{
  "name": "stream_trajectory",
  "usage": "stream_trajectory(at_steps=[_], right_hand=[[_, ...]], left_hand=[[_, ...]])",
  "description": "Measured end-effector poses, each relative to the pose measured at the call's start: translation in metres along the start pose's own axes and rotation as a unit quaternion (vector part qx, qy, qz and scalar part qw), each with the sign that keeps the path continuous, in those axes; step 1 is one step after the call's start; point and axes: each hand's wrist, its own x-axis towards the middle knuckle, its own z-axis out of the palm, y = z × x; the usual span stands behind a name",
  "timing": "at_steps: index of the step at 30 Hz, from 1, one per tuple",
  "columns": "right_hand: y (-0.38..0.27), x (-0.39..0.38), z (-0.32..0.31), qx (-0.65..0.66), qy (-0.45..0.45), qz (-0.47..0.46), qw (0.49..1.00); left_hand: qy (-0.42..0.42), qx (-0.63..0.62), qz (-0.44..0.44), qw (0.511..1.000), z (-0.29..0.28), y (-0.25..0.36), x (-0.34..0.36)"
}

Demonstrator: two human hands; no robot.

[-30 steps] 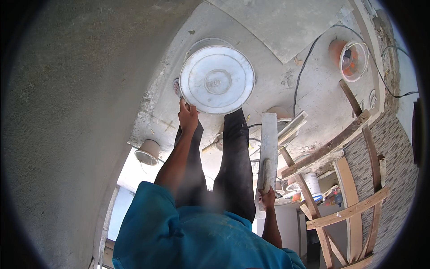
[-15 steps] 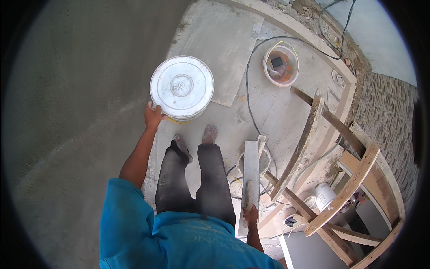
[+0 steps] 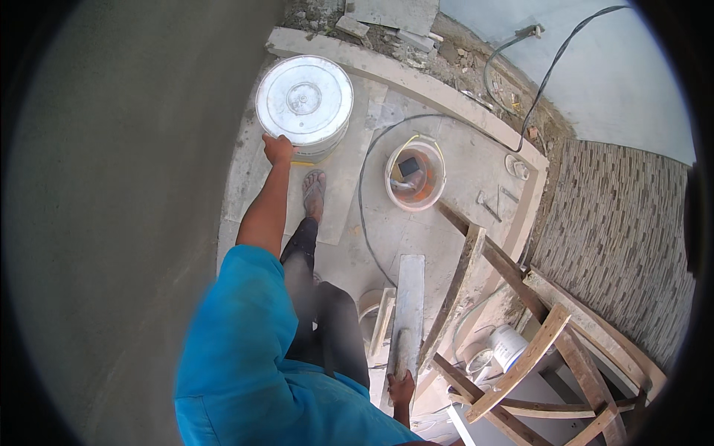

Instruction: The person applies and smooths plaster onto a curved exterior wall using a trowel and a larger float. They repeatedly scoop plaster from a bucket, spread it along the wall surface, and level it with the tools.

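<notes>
At the far left of the floor stands a white bucket, its flat round face upward; I cannot tell whether that face is a lid or the base. My left hand, arm stretched forward, is closed on the bucket's near edge. A yellow strip shows low on its near side. Down at my right side, my right hand grips a long, narrow plastering float by its handle. The float's flat grey blade points forward. Beside it lies a short wooden piece, over a pail partly hidden below.
An open pail holds murky liquid and a dark block. A black cable curves past it. Wooden trestle frames crowd the right. A low kerb borders rubble ahead, and a grey plastered wall rises left.
The white bucket has moved forward with my left hand, past the open pail and closer to the kerb. I have stepped forward, one foot leading. The float has stayed in my right hand.
</notes>
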Motion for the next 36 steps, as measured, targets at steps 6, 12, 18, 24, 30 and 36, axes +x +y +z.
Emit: stream_trajectory(at_steps=[6, 12, 18, 24, 30, 36], right_hand=[[-0.161, 0.053, -0.089, 0.049, -0.058, 0.14, 0.987], [-0.253, 0.079, -0.149, 0.079, 0.024, 0.023, 0.996], [-0.3, 0.128, -0.18, 0.055, 0.121, -0.098, 0.986], [-0.479, 0.199, -0.259, 0.218, 0.046, -0.054, 0.973], [-0.702, 0.288, -0.301, 0.315, 0.094, -0.225, 0.917], [-0.894, 0.287, -0.396, 0.374, 0.033, -0.306, 0.875]], left_hand=[[0.037, 0.142, -0.039, 0.988, 0.076, -0.023, 0.061], [-0.053, 0.25, 0.002, 0.967, 0.028, 0.061, 0.035], [0.097, 0.076, 0.574, 0.809, -0.151, 0.335, -0.075], [0.488, 0.089, 0.755, 0.428, -0.333, 0.54, -0.132], [0.584, 0.334, 0.639, 0.372, -0.357, 0.534, -0.097], [0.52, 0.568, 0.453, 0.449, -0.345, 0.526, -0.135]])
